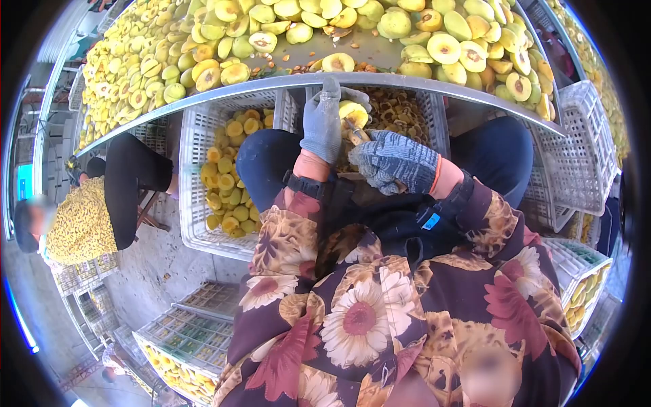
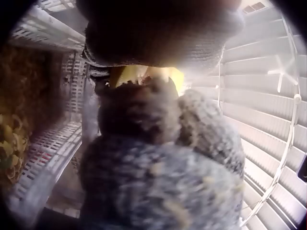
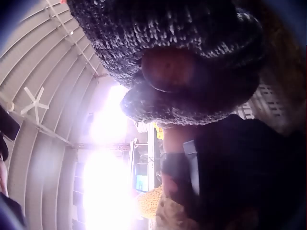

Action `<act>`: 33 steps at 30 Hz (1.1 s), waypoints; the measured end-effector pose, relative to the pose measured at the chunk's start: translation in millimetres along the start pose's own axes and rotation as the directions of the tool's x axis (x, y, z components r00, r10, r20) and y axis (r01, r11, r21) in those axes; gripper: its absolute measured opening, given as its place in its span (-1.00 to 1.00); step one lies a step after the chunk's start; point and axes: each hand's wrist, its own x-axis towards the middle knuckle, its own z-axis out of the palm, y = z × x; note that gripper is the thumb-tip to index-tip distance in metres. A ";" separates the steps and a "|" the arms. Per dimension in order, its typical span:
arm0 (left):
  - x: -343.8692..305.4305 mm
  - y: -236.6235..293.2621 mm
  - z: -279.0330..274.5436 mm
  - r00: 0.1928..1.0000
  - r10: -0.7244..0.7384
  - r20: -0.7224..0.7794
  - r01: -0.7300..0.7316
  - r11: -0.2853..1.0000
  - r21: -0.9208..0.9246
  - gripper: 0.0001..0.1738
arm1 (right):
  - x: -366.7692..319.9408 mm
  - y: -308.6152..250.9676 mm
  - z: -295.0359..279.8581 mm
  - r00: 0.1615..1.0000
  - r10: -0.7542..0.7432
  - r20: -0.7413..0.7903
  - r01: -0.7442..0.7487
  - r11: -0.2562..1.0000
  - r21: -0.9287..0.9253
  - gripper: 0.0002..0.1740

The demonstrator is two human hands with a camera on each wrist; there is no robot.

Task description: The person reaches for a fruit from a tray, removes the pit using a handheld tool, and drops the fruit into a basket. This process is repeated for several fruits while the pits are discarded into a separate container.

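My left hand, in a plain grey glove, holds a yellow peach half between thumb and fingers, just below the table's metal rim. The right hand wears a dark mottled knit glove and grips a wooden-handled tool. The tool's tip meets the cut face of the fruit. In the right wrist view, the round brown handle end shows among the curled fingers. Both gloves come close together in the left wrist view, with a strip of yellow fruit between them.
A metal-rimmed table in front bears piles of halved peaches and loose stones. Between the knees sits a crate of brownish scraps; at left, another crate holds peach halves. Stacked crates stand right. Another person sits at far left.
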 end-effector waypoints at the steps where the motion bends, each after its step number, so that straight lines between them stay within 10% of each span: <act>1: -0.1 0.3 -0.2 1.000 -0.003 0.015 0.003 1.000 0.002 -0.24 | -1.8 -11.3 7.2 0.988 0.076 -0.135 -0.093 0.988 -0.124 -0.69; 4: -3.1 1.8 2.9 1.000 -0.016 0.024 0.016 0.999 -0.028 -0.24 | -1.8 -32.9 22.2 0.881 0.122 -0.456 -0.350 0.817 -0.457 -0.63; 8: -2.5 -0.8 12.1 1.000 -0.021 -0.020 0.019 0.996 -0.082 -0.26 | -0.8 -12.9 15.0 0.856 -0.319 -0.407 -0.279 0.377 -0.883 -0.57; 15: -16.6 16.0 22.1 0.977 -0.161 -0.143 0.149 0.984 -0.094 -0.26 | -7.2 -18.4 12.1 0.792 -0.459 -0.402 -0.422 0.064 -0.905 -0.77; 20: -25.8 33.5 25.0 0.977 0.060 -0.203 -0.030 0.989 0.146 -0.55 | -24.0 -12.8 6.0 0.738 -0.581 -0.343 -0.449 -0.043 -0.893 -0.81; 22: -21.7 21.2 18.5 0.891 0.416 0.181 -0.420 0.606 0.676 -0.70 | -26.9 0.5 -5.5 0.695 -0.679 -0.238 -0.440 -0.139 -0.887 -0.80; 23: -21.0 24.3 12.6 0.784 0.468 0.409 -0.558 0.242 0.794 -0.77 | -27.6 -2.1 -7.7 0.709 -0.655 -0.260 -0.420 -0.096 -0.902 -0.79; 29: -63.6 66.1 5.6 0.785 0.532 0.319 -0.469 0.174 0.866 -0.92 | -19.4 33.2 -53.8 0.848 -0.229 -0.478 -0.500 -0.046 -0.865 -0.73; 33: -96.6 108.2 -74.5 0.856 0.509 -0.093 0.085 0.039 0.996 -0.74 | -31.9 50.3 -55.5 0.832 -0.026 -0.554 -0.551 -0.153 -0.820 -0.74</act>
